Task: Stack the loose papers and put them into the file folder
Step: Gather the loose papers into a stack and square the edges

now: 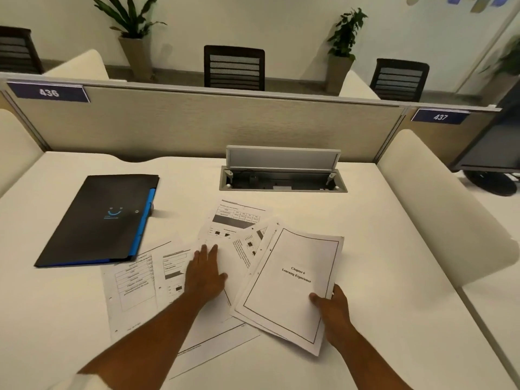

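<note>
- Left fingers (209,253) flat, pressing loose papers (135,280) mid-table (380,220).
- Right hand (332,305) grips small stack (292,280) by its near edge.
- Folder (98,220) closed, toward left edge.

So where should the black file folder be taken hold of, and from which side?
The black file folder lies flat and closed, clear of both hands, its near corner overlapping a loose sheet. Probably best to pinch the right long edge, where the blue tabs show, coming from the right: that edge looks like the opening side and is nearest the left hand.
</note>
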`<state>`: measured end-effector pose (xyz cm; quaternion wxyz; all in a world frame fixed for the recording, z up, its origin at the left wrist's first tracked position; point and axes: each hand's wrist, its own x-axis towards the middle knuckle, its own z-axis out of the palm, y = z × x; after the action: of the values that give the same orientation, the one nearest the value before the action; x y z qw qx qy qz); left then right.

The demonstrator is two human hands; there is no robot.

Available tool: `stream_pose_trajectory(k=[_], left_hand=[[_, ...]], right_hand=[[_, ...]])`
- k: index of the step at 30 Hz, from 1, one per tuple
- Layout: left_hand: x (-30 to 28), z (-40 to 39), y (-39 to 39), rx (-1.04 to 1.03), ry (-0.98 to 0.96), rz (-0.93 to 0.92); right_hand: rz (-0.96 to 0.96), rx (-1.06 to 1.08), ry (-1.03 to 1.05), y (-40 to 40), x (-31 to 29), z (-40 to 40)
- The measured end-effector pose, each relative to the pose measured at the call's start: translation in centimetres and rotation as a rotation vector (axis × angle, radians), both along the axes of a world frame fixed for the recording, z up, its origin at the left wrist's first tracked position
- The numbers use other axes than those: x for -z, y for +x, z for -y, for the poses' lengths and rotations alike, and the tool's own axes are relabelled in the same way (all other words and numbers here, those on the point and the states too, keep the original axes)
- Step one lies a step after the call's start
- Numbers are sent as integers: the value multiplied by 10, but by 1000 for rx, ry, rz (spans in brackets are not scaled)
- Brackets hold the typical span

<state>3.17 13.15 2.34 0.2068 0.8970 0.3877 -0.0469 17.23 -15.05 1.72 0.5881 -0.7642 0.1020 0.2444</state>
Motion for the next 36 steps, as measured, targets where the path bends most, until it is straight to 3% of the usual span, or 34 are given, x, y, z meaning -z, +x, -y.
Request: stream_pose_trajectory(k=[5,14,17,20,24,27,31,34,36], left_hand=[[-4,0,-4,19,204,21],[-7,8,2,16,135,-14],[-11,11,7,-68,-30,11],[-13,13,8,-164,-270,100],[-12,19,6,-170,-443,139],[-17,27,4,-357,-709,237],[-25,36,-5,-561,-1046,357],[-26,47,-13,-541,-1223,370],[-26,54,-15,-506,-1225,342]], right_hand=[[-7,88,-13,-6,3,-8],[-46,165,-60,-25,-9,-21],[-65,155,-109,-28,-13,-24],[-110,139,-57,-28,-8,-25],[-167,123,39,-28,-11,-25],[-179,104,56,-31,-18,-23],[-151,87,-61,-35,-11,-19],[-125,41,-209,-36,-8,-16],[-119,-7,-261,-37,-13,-14]])
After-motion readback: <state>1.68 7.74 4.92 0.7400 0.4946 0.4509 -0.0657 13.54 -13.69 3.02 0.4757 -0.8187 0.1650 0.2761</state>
